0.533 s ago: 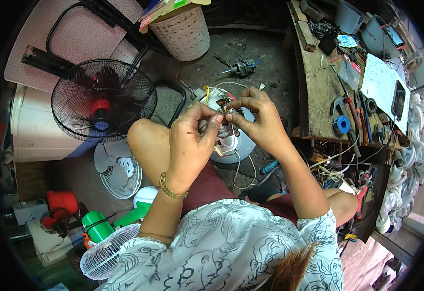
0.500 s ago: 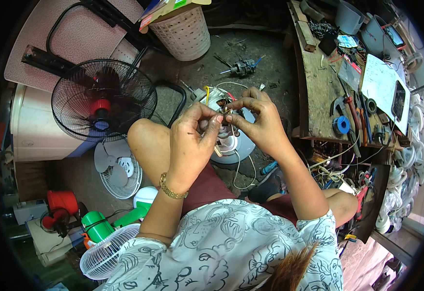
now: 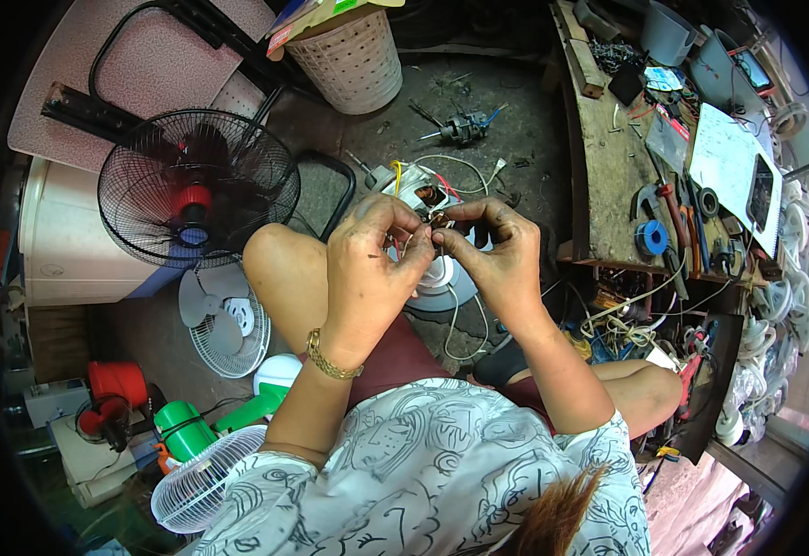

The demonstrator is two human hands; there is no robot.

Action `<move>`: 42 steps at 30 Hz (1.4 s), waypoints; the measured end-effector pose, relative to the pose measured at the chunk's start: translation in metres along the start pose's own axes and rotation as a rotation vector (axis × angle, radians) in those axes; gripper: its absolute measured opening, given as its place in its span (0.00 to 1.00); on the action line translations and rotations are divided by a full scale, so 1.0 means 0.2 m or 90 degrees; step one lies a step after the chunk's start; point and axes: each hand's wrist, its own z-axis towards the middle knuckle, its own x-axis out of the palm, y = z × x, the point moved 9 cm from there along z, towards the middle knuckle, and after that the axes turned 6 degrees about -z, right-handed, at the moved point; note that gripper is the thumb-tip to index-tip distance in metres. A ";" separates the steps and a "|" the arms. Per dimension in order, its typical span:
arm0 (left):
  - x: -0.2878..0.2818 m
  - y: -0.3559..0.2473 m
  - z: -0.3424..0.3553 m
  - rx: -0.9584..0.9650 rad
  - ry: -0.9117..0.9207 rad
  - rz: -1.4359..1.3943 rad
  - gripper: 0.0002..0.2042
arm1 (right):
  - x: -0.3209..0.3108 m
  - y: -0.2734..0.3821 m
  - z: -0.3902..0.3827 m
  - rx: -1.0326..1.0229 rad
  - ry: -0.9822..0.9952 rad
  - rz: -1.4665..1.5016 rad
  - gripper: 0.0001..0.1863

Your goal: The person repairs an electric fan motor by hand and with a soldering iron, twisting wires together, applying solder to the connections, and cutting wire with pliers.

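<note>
My left hand (image 3: 374, 269) and my right hand (image 3: 500, 255) meet in front of me, their fingertips pinched together on a thin wire (image 3: 434, 216). The fingers cover most of the wire, so its ends are hidden. Just beyond and below them stands a partly dismantled electric fan, with an exposed motor (image 3: 432, 196) showing copper windings, a yellow lead (image 3: 397, 178) and a red one. Its round pale base (image 3: 460, 289) rests on the floor. A white power cord (image 3: 484, 324) loops from it beside my right leg.
A loose motor (image 3: 464, 128) lies on the floor ahead, near a perforated basket (image 3: 349, 69). Left are a black fan (image 3: 198, 185), white fan parts (image 3: 228, 324) and a green fan body (image 3: 185, 429). A wooden workbench (image 3: 608, 167) at right carries pliers and blue wire spool (image 3: 651, 238).
My right hand has come down and its fingers have curled inward. The left hand has shifted slightly right. Both still pinch at the same meeting point.
</note>
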 end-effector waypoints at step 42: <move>0.04 0.05 0.02 -0.063 0.024 -0.011 0.07 | 0.06 -0.10 0.07 0.162 0.185 0.179 0.16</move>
